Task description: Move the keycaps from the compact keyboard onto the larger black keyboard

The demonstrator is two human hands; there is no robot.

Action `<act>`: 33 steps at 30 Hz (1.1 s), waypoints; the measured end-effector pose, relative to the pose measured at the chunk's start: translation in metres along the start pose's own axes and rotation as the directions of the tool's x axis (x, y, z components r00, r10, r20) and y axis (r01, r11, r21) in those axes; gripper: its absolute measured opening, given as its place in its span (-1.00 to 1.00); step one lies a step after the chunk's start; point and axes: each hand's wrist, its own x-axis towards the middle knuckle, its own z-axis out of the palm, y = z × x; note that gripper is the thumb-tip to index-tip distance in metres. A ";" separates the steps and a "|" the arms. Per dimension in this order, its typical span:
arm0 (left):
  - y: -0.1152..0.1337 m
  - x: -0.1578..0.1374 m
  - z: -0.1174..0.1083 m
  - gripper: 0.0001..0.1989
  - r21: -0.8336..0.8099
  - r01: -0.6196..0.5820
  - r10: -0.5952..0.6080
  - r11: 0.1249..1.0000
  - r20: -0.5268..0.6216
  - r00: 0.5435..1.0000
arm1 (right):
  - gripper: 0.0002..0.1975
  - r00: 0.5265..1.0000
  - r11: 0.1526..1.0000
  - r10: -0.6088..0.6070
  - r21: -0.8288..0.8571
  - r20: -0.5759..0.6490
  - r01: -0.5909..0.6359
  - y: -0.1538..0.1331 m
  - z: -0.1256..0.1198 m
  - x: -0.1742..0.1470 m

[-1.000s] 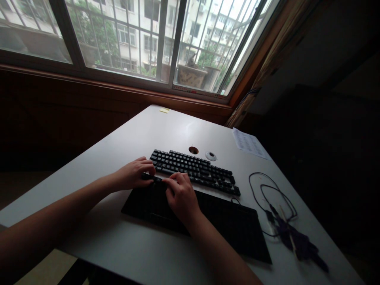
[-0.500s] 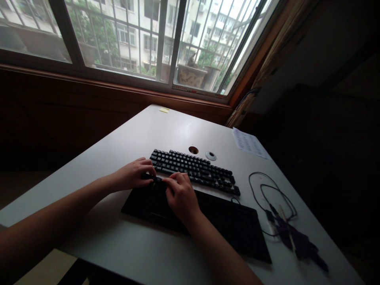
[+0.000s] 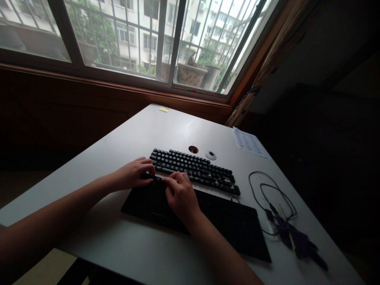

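Observation:
A black keyboard (image 3: pixel 231 225) lies on the white desk, its face dark and mostly without visible keycaps. Around its upper left corner curl the fingers of my left hand (image 3: pixel 137 174), thumb on the near side. My right hand (image 3: pixel 182 194) rests over the top edge, index finger and thumb drawn together at a small dark keycap (image 3: pixel 158 179) close to the left fingertips. What lies under the fingers is partly hidden. Just beyond, black keycaps (image 3: pixel 190 166) are laid out in keyboard rows, with white desk showing through some gaps.
To the right, a black cable (image 3: pixel 261 174) loops beside a dark purple cloth-like item (image 3: pixel 297 237) with a thin light stick on it. Printed paper (image 3: pixel 249 142) lies at the far right edge. A round hole (image 3: pixel 193 150), a grey ring (image 3: pixel 211 155) and a yellow slip (image 3: pixel 164 109) are farther back.
Both hands stay at the keyboard's upper left corner with almost no movement. The view has shifted only very slightly.

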 end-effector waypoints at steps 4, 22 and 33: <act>0.002 0.001 -0.002 -0.93 0.002 0.006 -0.006 1.000 0.007 1.000 | -0.69 1.000 1.000 0.001 -0.001 0.012 -0.001 0.000 -0.001 0.000; 0.000 0.001 -0.001 -0.93 -0.014 0.005 -0.004 1.000 0.008 1.000 | -0.69 1.000 1.000 0.003 -0.002 0.015 -0.003 -0.001 -0.001 0.000; 0.003 0.002 -0.003 -0.94 -0.028 -0.005 0.006 1.000 0.022 1.000 | -0.70 1.000 1.000 0.005 -0.005 0.025 -0.005 -0.001 -0.001 0.000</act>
